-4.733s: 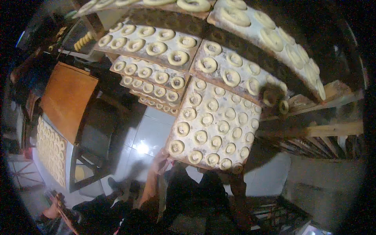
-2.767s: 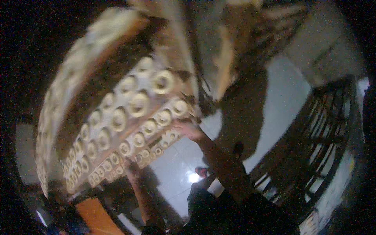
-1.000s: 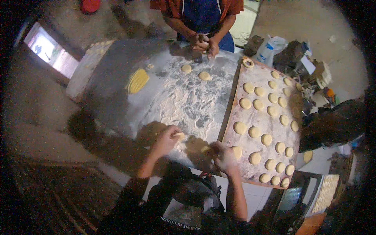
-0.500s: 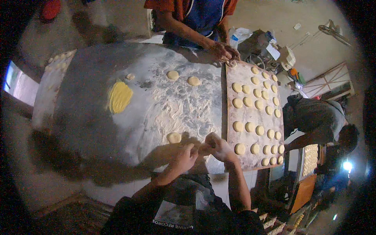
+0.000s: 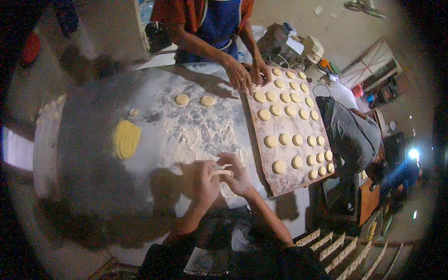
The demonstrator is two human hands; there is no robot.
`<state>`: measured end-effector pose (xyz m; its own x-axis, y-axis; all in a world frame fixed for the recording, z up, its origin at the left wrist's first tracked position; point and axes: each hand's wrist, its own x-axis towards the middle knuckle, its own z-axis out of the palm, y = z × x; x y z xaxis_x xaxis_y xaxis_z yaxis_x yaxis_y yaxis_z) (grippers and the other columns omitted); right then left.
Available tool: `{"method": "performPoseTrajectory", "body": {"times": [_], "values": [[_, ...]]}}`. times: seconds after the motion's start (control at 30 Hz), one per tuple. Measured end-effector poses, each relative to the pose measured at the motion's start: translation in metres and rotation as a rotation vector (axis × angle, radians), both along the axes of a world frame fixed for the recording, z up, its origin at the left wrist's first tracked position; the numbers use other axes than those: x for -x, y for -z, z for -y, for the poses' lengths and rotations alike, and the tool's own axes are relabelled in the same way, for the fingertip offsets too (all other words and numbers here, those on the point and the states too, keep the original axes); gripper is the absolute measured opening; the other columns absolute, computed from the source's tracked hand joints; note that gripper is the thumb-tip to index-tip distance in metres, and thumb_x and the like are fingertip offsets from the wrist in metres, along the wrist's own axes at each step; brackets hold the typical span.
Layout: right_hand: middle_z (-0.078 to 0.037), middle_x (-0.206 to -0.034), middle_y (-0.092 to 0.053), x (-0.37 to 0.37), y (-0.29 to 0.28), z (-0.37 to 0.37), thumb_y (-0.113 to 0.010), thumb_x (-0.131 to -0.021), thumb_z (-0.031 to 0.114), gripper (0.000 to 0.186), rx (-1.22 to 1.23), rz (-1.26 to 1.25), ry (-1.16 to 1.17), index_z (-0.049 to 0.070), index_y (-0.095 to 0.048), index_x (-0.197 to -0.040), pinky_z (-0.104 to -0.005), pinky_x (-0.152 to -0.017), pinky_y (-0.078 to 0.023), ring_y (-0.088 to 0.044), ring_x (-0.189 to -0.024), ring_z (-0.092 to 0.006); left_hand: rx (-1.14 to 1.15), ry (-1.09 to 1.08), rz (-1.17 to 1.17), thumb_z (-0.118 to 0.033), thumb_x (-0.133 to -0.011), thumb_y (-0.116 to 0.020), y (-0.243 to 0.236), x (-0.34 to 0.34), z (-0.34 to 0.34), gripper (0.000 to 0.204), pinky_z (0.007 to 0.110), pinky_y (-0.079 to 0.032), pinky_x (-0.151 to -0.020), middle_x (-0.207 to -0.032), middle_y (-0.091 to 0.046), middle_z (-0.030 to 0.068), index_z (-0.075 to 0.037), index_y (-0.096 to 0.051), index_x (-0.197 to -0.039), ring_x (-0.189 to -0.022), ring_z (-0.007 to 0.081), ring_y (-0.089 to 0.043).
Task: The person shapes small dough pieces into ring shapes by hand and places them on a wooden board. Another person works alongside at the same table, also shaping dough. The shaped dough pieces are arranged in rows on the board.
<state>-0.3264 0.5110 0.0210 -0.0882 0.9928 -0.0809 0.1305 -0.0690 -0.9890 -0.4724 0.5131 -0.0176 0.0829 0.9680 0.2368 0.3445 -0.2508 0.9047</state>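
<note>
My left hand (image 5: pixel 205 181) and my right hand (image 5: pixel 236 176) are close together over the near edge of the floured metal table (image 5: pixel 93 140). Pinched between them is a pale, flattened piece of dough (image 5: pixel 221 172), its edge toward me. My fingers curl round it from both sides and hide part of it. Two round dough pieces, one at the left (image 5: pixel 182 99) and one at the right (image 5: pixel 207 101), lie farther off on the floury patch. To the right, a wooden board (image 5: pixel 275 128) carries several dough rounds in loose rows.
Across the table a person in a blue apron (image 5: pixel 221 23) has both hands (image 5: pixel 247 77) at the board's far left corner. A yellow smear of soft paste (image 5: pixel 127 139) and a small dough scrap (image 5: pixel 133 113) lie on the left. Slatted racks (image 5: pixel 338 249) stand at lower right.
My hands have come together, and the dough round beside my left hand is off the table and between my fingers. The other person's hands have spread apart. The whole view has shifted.
</note>
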Motion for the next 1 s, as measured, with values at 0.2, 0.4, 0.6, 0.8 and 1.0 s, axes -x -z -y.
{"method": "performPoseTrajectory", "body": {"times": [0.2,0.4,0.6,0.8,1.0], "values": [[-0.002,-0.087,-0.06,-0.019,-0.005,0.017,-0.054,-0.094,0.024,0.04,0.267,-0.882,0.007,0.007,-0.046,-0.128,-0.0302,-0.078,-0.045,-0.057,-0.089,-0.0134,0.211,0.187,0.722,-0.022,-0.09,-0.067,-0.023,-0.01,0.011,0.036,0.04,-0.049,-0.089,-0.114,-0.054,0.0111,-0.005,-0.049,-0.116,-0.101,0.0248,-0.057],[-0.001,-0.078,-0.053,-0.021,-0.045,0.024,-0.051,-0.09,0.012,0.046,0.082,-0.167,-0.01,0.006,-0.04,-0.133,-0.0278,-0.064,-0.044,-0.051,-0.067,-0.0132,0.157,0.427,0.462,-0.037,-0.1,-0.052,-0.019,-0.018,0.015,0.039,0.031,-0.05,-0.074,-0.104,-0.057,0.0104,-0.004,-0.044,-0.118,-0.085,0.0208,-0.059],[-0.003,-0.079,-0.058,-0.063,-0.048,0.028,-0.062,-0.092,0.03,0.061,0.167,-0.331,-0.027,0.007,-0.032,-0.141,-0.0324,-0.068,-0.047,-0.056,-0.067,-0.0155,-0.083,0.08,0.043,-0.038,-0.101,-0.05,-0.007,-0.074,0.017,0.037,0.035,-0.049,-0.068,-0.096,-0.056,0.0131,-0.002,-0.048,-0.109,-0.081,0.0236,-0.059],[-0.01,-0.096,-0.06,-0.105,-0.05,0.041,-0.047,-0.1,0.049,0.045,0.046,-0.198,-0.005,0.012,-0.04,-0.125,-0.034,-0.075,-0.05,-0.061,-0.089,-0.0192,-0.028,0.041,0.24,-0.023,-0.103,-0.043,-0.043,-0.126,0.022,0.025,0.04,-0.049,-0.066,-0.078,-0.058,0.013,0.0,-0.052,-0.099,-0.068,0.0275,-0.058],[-0.012,-0.092,-0.061,-0.162,-0.047,0.056,-0.052,-0.1,0.041,0.037,0.351,-0.715,0.202,0.014,-0.037,-0.119,-0.0298,-0.065,-0.048,-0.06,-0.074,-0.0175,0.02,0.067,0.086,-0.023,-0.102,-0.045,-0.051,-0.177,0.03,0.022,0.041,-0.051,-0.069,-0.085,-0.063,0.0192,-0.003,-0.055,-0.104,-0.077,0.033,-0.066]]}}
